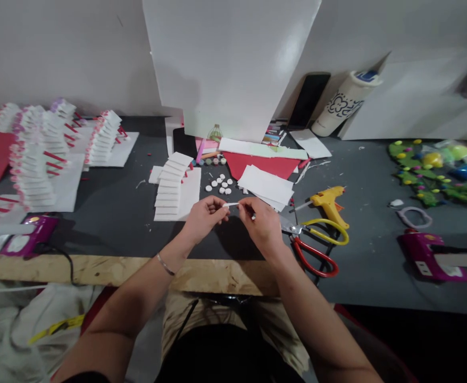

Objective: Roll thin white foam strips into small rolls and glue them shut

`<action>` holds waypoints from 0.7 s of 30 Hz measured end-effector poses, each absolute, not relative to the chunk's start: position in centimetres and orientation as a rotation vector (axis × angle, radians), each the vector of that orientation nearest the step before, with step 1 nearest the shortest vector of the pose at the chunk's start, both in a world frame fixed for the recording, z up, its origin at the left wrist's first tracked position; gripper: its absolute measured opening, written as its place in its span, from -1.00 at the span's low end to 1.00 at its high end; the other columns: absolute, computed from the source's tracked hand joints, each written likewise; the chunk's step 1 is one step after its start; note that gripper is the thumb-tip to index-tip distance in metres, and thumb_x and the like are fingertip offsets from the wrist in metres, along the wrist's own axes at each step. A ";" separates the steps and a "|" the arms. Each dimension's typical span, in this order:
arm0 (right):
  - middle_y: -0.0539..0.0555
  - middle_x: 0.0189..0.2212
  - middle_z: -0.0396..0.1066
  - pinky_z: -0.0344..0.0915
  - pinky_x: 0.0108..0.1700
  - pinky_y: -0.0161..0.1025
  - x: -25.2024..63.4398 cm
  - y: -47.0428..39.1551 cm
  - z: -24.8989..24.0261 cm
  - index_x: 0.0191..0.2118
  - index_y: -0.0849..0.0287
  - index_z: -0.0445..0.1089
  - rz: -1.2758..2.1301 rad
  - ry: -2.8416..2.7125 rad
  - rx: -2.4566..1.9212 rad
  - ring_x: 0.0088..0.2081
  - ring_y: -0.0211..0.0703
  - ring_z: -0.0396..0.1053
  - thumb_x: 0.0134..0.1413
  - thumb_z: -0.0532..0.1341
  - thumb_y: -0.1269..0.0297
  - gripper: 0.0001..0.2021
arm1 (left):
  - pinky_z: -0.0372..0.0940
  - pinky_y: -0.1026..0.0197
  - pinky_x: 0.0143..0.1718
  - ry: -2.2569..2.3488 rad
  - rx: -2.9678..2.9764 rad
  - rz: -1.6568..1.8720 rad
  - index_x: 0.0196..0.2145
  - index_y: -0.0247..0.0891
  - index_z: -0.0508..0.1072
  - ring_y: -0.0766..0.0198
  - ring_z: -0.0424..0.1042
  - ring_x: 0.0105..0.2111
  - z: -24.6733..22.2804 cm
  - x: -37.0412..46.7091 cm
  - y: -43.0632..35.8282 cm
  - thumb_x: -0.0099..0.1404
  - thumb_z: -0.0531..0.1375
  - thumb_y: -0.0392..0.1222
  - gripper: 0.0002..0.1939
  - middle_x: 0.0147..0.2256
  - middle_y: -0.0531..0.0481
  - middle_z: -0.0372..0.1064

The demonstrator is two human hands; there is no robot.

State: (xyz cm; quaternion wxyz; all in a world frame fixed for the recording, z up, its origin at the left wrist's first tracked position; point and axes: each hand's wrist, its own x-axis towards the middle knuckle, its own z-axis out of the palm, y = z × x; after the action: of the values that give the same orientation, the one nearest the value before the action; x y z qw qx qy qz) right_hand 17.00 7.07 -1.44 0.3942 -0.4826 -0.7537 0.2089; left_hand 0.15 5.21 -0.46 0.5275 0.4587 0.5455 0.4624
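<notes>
Between my two hands is a small white strip (231,205), seemingly paper or foam. My left hand (207,217) pinches its left end, and my right hand (259,221) pinches the right end. Just beyond my fingers lie several small white discs (222,184). To the left stands a small staircase model (168,186) with white steps and red posts on a white base. Past my right hand is a stack of white cards (266,184) on red sheet material (253,166). Scissors (295,229) with one yellow and one red handle lie beside my right hand.
A yellow glue gun (329,205) lies right of the cards. Several finished-looking stair models (34,175) stand at left. A purple device (30,234) sits at left, another purple device (433,255) at right. A phone (309,100) and bottle (343,103) lean at the back beside a white board (233,58).
</notes>
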 end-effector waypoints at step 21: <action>0.04 -0.24 0.53 0.38 -0.13 -0.19 16.3 6.2 -1.3 -0.13 0.07 0.41 1.405 -1.443 -0.973 -0.23 -0.15 0.47 0.10 0.23 0.07 -0.74 | 0.31 0.18 -0.17 1.289 1.648 1.345 -0.35 -0.23 0.49 0.25 0.42 -0.25 -0.4 -0.8 4.8 0.21 0.27 -0.18 -0.91 -0.29 -0.03 0.46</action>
State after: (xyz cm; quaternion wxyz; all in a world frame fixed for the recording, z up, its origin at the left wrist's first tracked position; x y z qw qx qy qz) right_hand 16.30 6.24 -1.31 0.4372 -0.3914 -0.5800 0.5650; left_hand -0.83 4.82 -0.40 0.3215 0.6275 0.4906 0.5120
